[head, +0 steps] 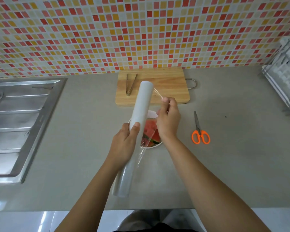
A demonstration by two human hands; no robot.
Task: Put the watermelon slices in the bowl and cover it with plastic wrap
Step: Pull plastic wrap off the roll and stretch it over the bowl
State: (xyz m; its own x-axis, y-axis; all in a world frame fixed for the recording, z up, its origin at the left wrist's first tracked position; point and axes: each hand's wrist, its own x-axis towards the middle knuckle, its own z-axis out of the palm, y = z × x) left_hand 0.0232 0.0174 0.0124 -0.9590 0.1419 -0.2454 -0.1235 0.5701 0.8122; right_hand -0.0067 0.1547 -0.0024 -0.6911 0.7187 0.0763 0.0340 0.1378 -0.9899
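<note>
A long white roll of plastic wrap (141, 104) is held above the counter, and my left hand (124, 143) grips it around its middle. My right hand (168, 118) pinches the loose edge of the clear film (156, 93), which stretches off the roll's right side. Under both hands sits a white bowl (155, 146) with red watermelon slices (150, 129) inside. The roll and my hands hide most of the bowl.
A wooden cutting board (167, 87) with metal tongs (130, 84) on it lies behind the bowl by the tiled wall. Orange-handled scissors (200, 131) lie on the counter to the right. A steel sink drainboard (20, 121) is at left, and a dish rack (285, 77) at far right.
</note>
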